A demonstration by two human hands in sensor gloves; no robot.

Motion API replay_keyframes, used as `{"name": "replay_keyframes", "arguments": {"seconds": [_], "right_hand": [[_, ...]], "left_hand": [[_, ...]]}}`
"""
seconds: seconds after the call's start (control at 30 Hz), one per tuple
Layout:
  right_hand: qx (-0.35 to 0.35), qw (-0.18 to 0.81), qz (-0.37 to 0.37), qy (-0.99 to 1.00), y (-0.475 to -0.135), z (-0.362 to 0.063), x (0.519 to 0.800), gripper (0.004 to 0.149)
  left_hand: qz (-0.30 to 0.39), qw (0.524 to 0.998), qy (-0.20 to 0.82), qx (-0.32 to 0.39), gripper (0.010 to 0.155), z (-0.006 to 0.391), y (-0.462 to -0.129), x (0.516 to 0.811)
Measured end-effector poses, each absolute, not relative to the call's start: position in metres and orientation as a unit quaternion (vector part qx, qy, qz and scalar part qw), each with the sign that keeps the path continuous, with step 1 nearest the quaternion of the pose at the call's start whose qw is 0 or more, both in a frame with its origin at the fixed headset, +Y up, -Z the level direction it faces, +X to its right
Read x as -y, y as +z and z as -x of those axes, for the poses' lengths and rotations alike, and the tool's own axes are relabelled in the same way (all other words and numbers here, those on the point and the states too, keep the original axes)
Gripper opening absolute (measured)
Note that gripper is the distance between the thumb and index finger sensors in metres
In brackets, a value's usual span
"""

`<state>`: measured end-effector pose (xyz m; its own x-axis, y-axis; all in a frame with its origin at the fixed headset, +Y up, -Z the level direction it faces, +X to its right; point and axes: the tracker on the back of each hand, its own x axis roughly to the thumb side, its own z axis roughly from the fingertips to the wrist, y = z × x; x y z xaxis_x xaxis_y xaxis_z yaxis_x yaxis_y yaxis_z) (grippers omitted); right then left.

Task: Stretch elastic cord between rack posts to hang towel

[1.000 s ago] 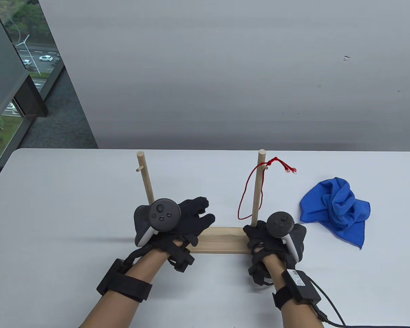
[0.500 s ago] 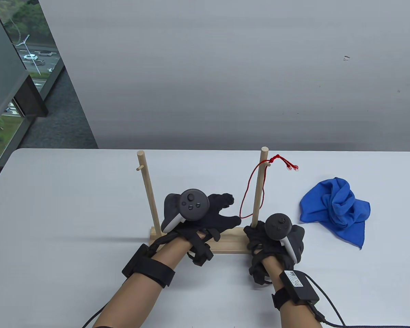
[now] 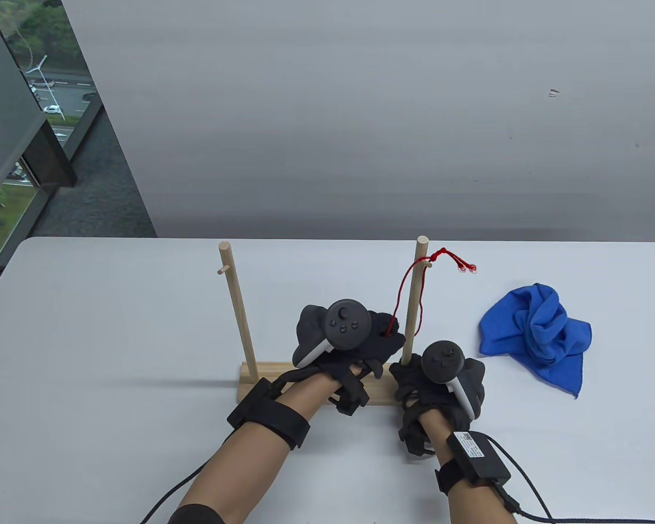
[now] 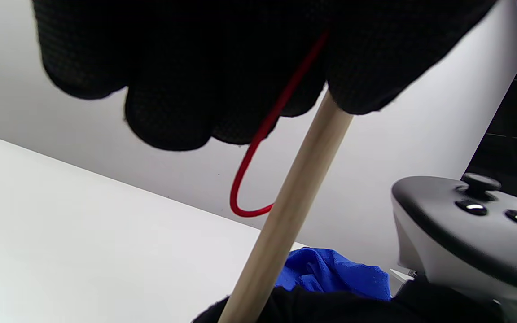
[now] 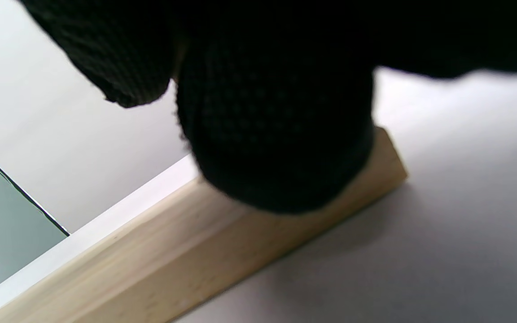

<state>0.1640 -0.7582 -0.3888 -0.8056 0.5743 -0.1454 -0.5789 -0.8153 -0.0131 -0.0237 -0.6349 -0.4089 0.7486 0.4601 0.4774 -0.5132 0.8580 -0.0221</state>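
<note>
A wooden rack stands mid-table with a base (image 3: pixel 316 382), a left post (image 3: pixel 239 311) and a right post (image 3: pixel 415 295). A red elastic cord (image 3: pixel 399 292) hangs as a loop from the right post's peg, its knotted tail pointing right. My left hand (image 3: pixel 387 331) is just left of the right post and pinches the cord's lower end. In the left wrist view the cord (image 4: pixel 258 148) runs up between my fingers (image 4: pixel 173 89) beside the post (image 4: pixel 294 202). My right hand (image 3: pixel 409 374) holds the base's right end, with fingers (image 5: pixel 276 134) on the wood (image 5: pixel 173 260). A crumpled blue towel (image 3: pixel 535 333) lies to the right.
The white table (image 3: pixel 114 327) ends at a grey wall behind the rack. A window and floor lie past the table's far left corner. Cables trail from both wrists toward the bottom edge.
My left hand has moved right along the rack, from near the left post to the hanging loop, and closed its fingers on the cord. My right hand has stayed on the base.
</note>
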Motion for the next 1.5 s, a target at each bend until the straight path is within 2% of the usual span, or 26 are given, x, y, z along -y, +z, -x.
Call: {"name": "replay_keyframes", "arguments": {"seconds": [0.3,0.93,1.5], "right_hand": [[-0.020,0.312,0.068,0.948,-0.389,-0.166,0.759,0.051],[-0.026,0.322,0.059,0.944,-0.390,-0.170,0.763,0.052],[-0.026,0.329,0.052,0.943,-0.389,-0.172,0.767,0.053]], "left_hand": [[-0.089,0.945,0.209,0.235,0.040,0.034,-0.404,0.628],[-0.127,0.960,0.161,0.192,0.040,0.086,-0.390,0.617],[-0.249,0.947,0.092,0.179,0.042,0.138,-0.355,0.574]]}}
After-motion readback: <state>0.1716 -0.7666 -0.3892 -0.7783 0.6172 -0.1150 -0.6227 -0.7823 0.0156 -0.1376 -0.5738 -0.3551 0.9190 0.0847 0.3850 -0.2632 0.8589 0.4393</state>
